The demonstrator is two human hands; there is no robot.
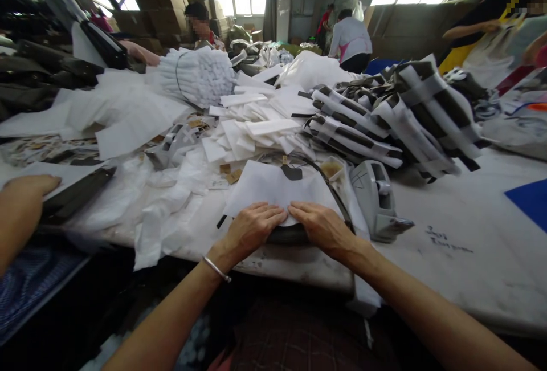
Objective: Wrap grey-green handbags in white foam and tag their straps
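Observation:
A white foam sheet lies over a dark bag at the table's front edge. My left hand rests flat on the sheet's near part, fingers stretched toward the middle. Mirroring it, my right hand presses flat on the right side, its fingertips close to the left ones. Both thumbs are mostly hidden. A dark rounded tab and a curved strap show beyond the sheet's far edge. Just right of the bag stands a grey tape dispenser.
White foam strips are heaped beyond the bag. Wrapped dark bags are piled to the right, near a blue sheet. A bundle of white rolls stands behind. At left, a co-worker's hand holds a white sheet over dark material.

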